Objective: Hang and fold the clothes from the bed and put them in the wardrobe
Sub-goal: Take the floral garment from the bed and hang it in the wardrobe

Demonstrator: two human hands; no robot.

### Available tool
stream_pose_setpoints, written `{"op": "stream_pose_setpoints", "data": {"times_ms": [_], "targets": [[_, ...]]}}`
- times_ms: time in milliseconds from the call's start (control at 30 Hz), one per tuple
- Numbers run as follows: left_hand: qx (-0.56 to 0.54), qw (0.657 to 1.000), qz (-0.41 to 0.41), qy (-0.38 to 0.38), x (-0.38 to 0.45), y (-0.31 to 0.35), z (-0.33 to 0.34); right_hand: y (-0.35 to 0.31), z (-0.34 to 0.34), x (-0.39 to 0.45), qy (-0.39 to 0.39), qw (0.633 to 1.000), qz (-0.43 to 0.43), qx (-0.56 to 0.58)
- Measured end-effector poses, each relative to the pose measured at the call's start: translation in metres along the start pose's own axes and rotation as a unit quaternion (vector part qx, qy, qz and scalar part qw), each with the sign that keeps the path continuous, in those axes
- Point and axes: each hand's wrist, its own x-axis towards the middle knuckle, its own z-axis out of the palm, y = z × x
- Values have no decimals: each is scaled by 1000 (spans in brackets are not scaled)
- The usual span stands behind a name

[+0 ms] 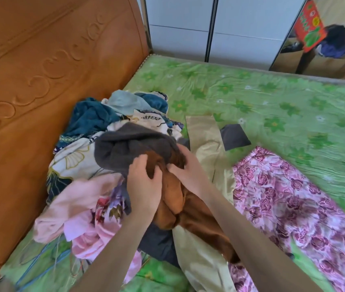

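Right hand (185, 167) fingers inside brown garment (190, 213)

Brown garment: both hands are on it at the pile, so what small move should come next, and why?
Probably lift the brown garment up and clear of the pile. The left hand and the right hand both grip its upper edge, yet the grey garment drapes over its top and the beige garment lies against it.

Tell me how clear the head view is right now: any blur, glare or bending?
Head view: even daylight, no glare. The wide lens bows the headboard and wardrobe doors. The bedsheet smears toward the right edge. Both hands, left hand and right hand, on the brown garment, look fairly sharp.
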Motion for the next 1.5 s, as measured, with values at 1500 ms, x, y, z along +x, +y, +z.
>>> {"op": "stream_pose_setpoints", "data": {"times_ms": [1500], "targets": [[323,847,196,-375,1,14,471,316,-307,127,-272,581,-43,-765]]}}
